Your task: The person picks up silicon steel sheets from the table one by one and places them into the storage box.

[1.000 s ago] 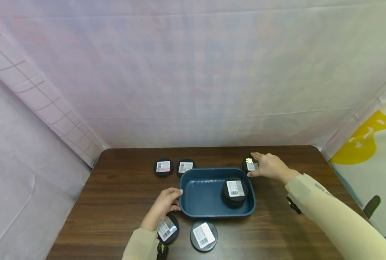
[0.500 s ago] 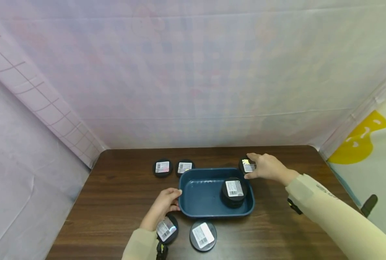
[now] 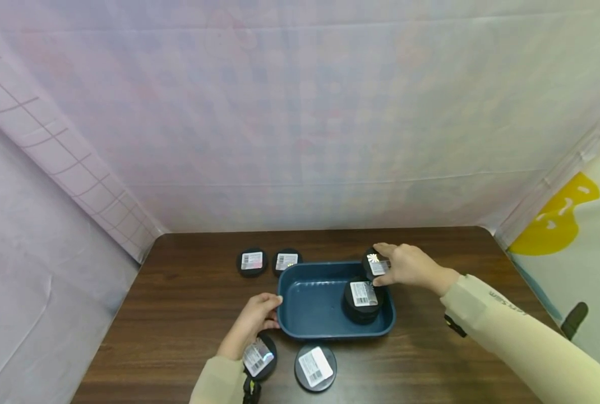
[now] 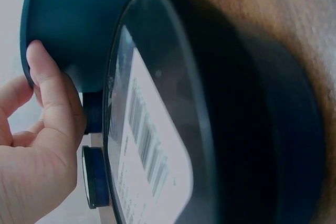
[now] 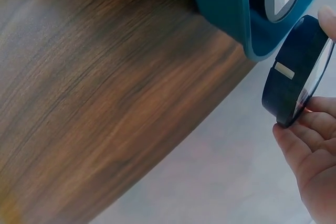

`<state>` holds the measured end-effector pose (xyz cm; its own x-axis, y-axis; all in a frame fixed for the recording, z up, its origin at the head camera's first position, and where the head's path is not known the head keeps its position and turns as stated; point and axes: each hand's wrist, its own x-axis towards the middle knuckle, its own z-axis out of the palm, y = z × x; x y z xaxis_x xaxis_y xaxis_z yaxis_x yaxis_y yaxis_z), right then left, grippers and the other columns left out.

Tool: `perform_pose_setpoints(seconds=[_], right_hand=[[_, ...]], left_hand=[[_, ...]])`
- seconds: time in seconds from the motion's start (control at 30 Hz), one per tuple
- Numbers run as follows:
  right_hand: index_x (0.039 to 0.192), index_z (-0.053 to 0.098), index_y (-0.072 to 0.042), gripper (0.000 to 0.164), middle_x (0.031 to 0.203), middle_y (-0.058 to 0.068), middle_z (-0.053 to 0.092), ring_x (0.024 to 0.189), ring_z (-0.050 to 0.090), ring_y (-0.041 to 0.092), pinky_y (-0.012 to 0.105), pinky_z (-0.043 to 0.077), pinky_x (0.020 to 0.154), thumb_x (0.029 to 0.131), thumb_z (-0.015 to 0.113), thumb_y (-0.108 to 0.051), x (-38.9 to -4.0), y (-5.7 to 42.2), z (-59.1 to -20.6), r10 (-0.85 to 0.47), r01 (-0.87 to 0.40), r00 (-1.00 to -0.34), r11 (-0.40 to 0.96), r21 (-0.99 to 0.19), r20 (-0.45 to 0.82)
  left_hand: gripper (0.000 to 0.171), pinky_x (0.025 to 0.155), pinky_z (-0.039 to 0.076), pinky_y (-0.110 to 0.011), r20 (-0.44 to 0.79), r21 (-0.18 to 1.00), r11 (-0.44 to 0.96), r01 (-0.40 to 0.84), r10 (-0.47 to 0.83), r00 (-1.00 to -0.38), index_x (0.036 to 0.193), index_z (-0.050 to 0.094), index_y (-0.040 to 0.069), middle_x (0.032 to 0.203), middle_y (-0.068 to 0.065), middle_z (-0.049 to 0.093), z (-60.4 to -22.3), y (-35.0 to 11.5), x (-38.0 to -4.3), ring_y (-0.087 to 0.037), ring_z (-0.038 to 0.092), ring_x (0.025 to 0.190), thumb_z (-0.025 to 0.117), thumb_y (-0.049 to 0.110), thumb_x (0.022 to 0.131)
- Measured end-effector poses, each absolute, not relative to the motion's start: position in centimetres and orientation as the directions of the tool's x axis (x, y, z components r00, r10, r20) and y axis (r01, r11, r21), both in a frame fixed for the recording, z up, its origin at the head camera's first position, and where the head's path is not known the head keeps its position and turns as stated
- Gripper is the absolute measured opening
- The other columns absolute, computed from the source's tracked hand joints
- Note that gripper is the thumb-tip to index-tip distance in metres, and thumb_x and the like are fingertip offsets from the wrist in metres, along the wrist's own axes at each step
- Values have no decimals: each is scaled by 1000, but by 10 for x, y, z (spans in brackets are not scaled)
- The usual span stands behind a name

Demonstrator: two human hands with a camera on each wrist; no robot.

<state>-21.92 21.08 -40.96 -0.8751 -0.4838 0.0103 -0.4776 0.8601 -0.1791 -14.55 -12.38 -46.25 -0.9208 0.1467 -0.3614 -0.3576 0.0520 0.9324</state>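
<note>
My left hand (image 3: 253,315) grips the left rim of a blue rectangular plastic tray (image 3: 312,308), thumb on one side of the rim and fingers on the other. A stack of round black jars (image 3: 364,294) with white barcode labels fills the tray's right end. Above the tray's back right corner, my right hand (image 3: 412,269) holds another round black jar (image 3: 374,264) by its edges. In the right wrist view this jar (image 5: 291,74) is tilted and off the table, right beside the tray's rim (image 5: 249,35).
Two black jars stand behind the tray, a left one (image 3: 252,262) and a right one (image 3: 286,260). In front, one jar (image 3: 316,367) lies on the brown wooden table (image 3: 179,314), and another (image 3: 261,356) sits beside my left wrist. Pale cloth (image 3: 310,140) hangs behind the table.
My right hand has carried its jar left and slightly toward me, from beyond the tray's back right corner to over its rim. The left hand keeps its grip on the tray.
</note>
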Motion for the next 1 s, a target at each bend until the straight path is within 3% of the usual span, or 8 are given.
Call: perform_pose_setpoints(seconds=[0.43,1.0], right_hand=[[120,49,1,87,118,18,50,101,53,29,41,45,78,58,67,-57,-208,199,-409,-549,-547,-835,819,-174,40],[121,49,-2,86,118,14,52,93,57,21,32,48,70,57,68,-56,-195,186,-414,-575,-570,-817,798,-195,38]], left_hand=[[32,51,48,-26,-358,934,38,-356,137,-924,99,47,-11,67,-5,48,-491,-128,-157,-14,47,56,51,17,84],[35,52,48,-26,-358,934,36,-357,165,-919,103,44,-15,71,-7,49,-480,-128,-153,-13,47,57,48,15,86]])
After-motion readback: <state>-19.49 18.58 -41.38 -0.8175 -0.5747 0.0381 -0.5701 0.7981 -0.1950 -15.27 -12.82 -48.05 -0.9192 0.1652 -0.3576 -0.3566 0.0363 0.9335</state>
